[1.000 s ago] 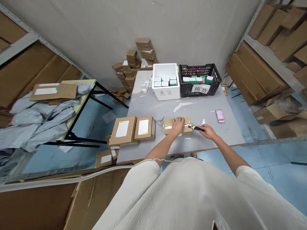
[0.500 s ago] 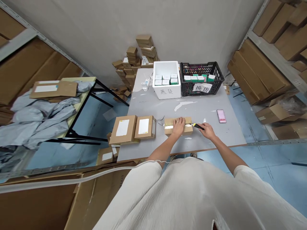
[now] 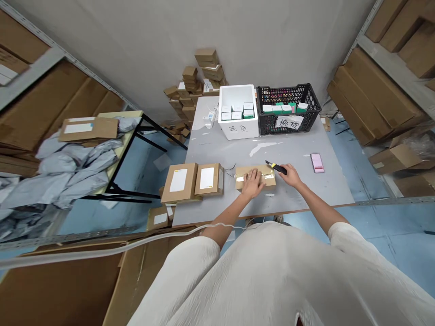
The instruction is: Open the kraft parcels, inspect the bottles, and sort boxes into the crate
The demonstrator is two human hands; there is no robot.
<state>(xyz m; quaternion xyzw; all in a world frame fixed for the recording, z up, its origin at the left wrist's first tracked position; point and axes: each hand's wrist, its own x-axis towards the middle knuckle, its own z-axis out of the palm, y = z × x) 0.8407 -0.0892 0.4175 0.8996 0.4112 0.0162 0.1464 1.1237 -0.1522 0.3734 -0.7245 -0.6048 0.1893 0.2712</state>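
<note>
A small cardboard box [image 3: 269,181] lies near the table's front edge, a strip of tape with white patches along its top. My left hand [image 3: 252,183] rests on the top of this box, fingers spread. Wrapped around the black handle of a utility knife [image 3: 280,169] is my right hand [image 3: 290,175], just right of the box. The yellow-collared knife points left, its blade over the box's back right corner. Whether the blade touches the cardboard is too small to tell.
Two labelled cartons [image 3: 179,180] [image 3: 207,178] stand left on the grey table [image 3: 234,151]. Behind are a white foam bin [image 3: 242,131] and a black crate [image 3: 306,124], both holding small boxes. A pink phone [image 3: 317,163] lies right. A side table bears grey bags [image 3: 61,162].
The knife has risen from the tape seam towards the box's back right corner. My left hand's fingers have spread on the box. The whole view has shifted slightly.
</note>
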